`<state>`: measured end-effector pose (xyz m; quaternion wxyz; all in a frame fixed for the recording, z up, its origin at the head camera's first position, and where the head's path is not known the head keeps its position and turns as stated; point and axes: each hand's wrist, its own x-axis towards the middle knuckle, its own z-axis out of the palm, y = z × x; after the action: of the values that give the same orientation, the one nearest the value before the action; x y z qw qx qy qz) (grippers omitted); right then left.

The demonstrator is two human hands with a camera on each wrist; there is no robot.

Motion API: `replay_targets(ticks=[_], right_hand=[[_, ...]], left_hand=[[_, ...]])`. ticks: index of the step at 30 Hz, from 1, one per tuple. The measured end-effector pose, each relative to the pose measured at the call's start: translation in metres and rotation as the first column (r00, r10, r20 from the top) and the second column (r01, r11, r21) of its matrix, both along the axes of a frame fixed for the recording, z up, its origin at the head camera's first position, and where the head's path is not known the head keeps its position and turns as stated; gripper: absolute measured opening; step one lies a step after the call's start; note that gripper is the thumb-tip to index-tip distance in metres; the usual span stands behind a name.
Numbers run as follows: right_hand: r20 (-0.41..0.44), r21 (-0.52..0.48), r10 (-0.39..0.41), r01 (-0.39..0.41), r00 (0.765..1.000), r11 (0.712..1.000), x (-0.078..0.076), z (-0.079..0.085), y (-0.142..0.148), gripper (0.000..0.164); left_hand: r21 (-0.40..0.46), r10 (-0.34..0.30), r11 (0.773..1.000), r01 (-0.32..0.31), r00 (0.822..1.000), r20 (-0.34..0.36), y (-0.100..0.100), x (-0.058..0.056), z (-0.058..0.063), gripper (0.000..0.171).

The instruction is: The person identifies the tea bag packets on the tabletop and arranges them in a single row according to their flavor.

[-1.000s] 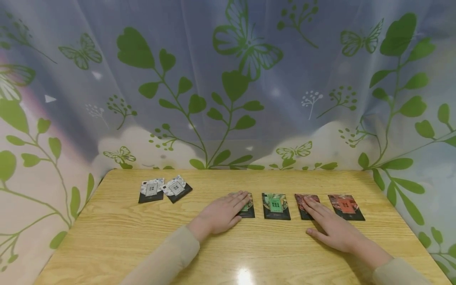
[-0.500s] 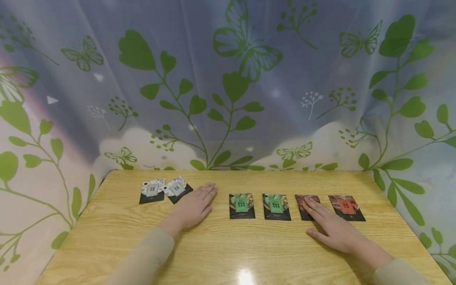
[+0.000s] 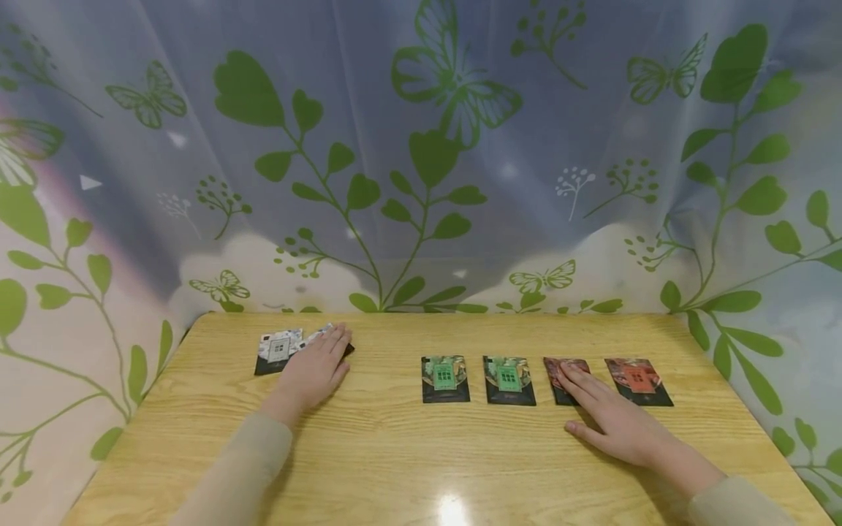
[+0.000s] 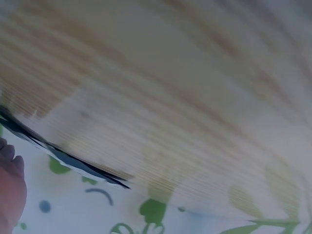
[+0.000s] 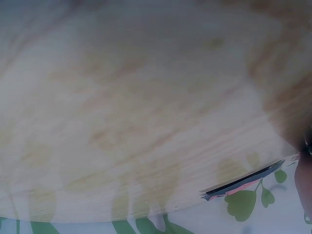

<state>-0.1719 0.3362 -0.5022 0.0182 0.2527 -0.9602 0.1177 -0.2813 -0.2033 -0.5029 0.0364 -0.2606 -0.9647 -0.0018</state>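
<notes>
My left hand [image 3: 314, 369] lies with fingers extended over a tilted white-and-black flat packet [image 3: 349, 350], covering most of it. Touching that one on its left is a matching white-and-black packet [image 3: 279, 349]. In the left wrist view, part of the hand [image 4: 10, 187] shows beside a packet's thin dark edge [image 4: 68, 158]. My right hand [image 3: 615, 420] rests its straight fingers on a red-and-black packet [image 3: 558, 372], hiding its right part. A second red-and-black packet [image 3: 638, 380] lies just right of those fingers; the right wrist view shows it edge-on.
Two green-and-black packets [image 3: 445, 378] lie side by side between the hands on the wooden table [image 3: 395, 467]. A curtain [image 3: 368, 241] printed with leaves and butterflies hangs behind the table's far edge and along both sides.
My left hand has lifted off the leftmost green packet and moved left onto the tilted white-and-black packet. The right hand has stayed on the red packet.
</notes>
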Motion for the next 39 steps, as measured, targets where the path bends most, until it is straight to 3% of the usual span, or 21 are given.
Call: replay_targets(ticks=[6, 12, 18, 22, 28, 34, 39], right_hand=[[-0.012, 0.006, 0.003, -0.003, 1.000, 1.000, 0.001, 0.001, -0.001, 0.075], [0.007, -0.005, 0.004, -0.004, 1.000, 1.000, 0.001, 0.004, -0.004, 0.075], [0.004, -0.001, 0.018, -0.018, 1.000, 1.000, 0.000, 0.005, -0.004, 0.075], [-0.002, 0.002, 0.021, -0.021, 1.000, 1.000, -0.001, 0.005, -0.004, 0.075], [0.013, 0.002, 0.014, -0.014, 1.000, 1.000, -0.001, 0.006, -0.003, 0.076], [0.016, 0.000, 0.013, -0.013, 1.000, 1.000, 0.000, 0.006, -0.003, 0.076], [0.015, -0.002, 0.016, -0.016, 1.000, 1.000, 0.002, 0.006, -0.003, 0.075]], left_hand=[[0.024, 0.055, 0.998, -0.056, 0.998, 0.044, -0.011, -0.004, 0.004, 0.061], [0.002, 0.099, 0.995, -0.100, 0.990, 0.102, -0.021, -0.007, 0.001, 0.060], [0.028, 0.080, 0.996, -0.084, 0.989, 0.121, -0.022, -0.005, 0.001, 0.060], [0.033, 0.045, 0.998, -0.050, 0.991, 0.126, -0.019, -0.003, 0.004, 0.059], [0.038, -0.071, 0.997, 0.068, 0.992, 0.104, -0.010, 0.004, 0.008, 0.056], [0.018, -0.158, 0.987, 0.157, 0.981, 0.117, 0.003, 0.008, 0.003, 0.057], [-0.019, -0.217, 0.975, 0.221, 0.970, 0.106, 0.016, 0.015, 0.005, 0.058]])
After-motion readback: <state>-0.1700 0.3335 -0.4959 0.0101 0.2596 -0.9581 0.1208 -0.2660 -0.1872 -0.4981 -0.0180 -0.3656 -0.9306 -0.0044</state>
